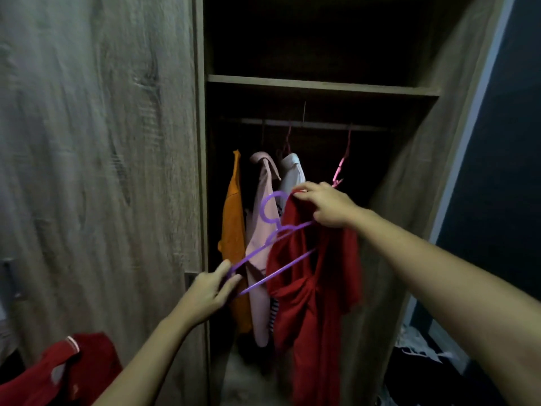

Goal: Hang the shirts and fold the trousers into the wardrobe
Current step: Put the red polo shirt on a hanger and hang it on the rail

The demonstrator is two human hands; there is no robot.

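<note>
A red shirt (pixel 313 288) hangs in front of the open wardrobe, partly draped over a purple hanger (pixel 272 227). My right hand (pixel 325 205) pinches the shirt's top edge at the hanger's right shoulder. My left hand (pixel 209 290) grips the hanger's lower left end. The hanger is tilted, hook up and to the left. Behind it, on the rail (pixel 304 124), hang an orange shirt (pixel 234 230), a pale pink shirt (pixel 262 218) and a white shirt (pixel 292 174).
An empty pink hanger (pixel 342 162) dangles from the rail on the right. A shelf (pixel 322 86) runs above the rail. The closed wardrobe door (pixel 96 171) fills the left. Another red garment (pixel 61 373) lies at lower left; dark clothes (pixel 415 364) lie at lower right.
</note>
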